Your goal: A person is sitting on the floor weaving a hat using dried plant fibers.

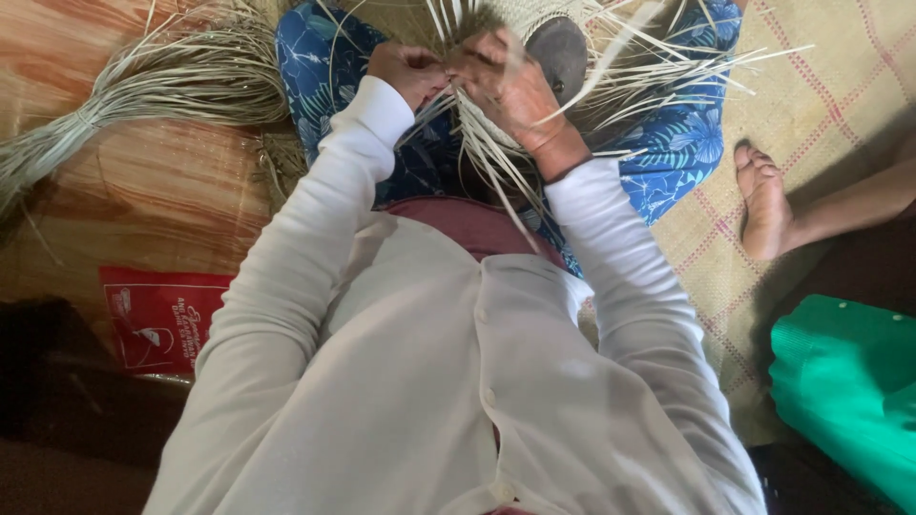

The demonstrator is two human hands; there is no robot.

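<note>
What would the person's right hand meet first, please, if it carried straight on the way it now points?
Likely the left hand: the right hand points at it across pale woven straw strips, nearly touching, though depth is unclear.

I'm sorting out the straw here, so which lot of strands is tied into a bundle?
The long pale bundle of strands lying on the wooden floor, cinched at one point. The strands at the hands fan out loose from the woven piece.

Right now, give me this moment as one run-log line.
left hand: pinching straw strips | right hand: gripping woven piece on lap | loose strips: fanned out | straw bundle: on floor, left
</note>
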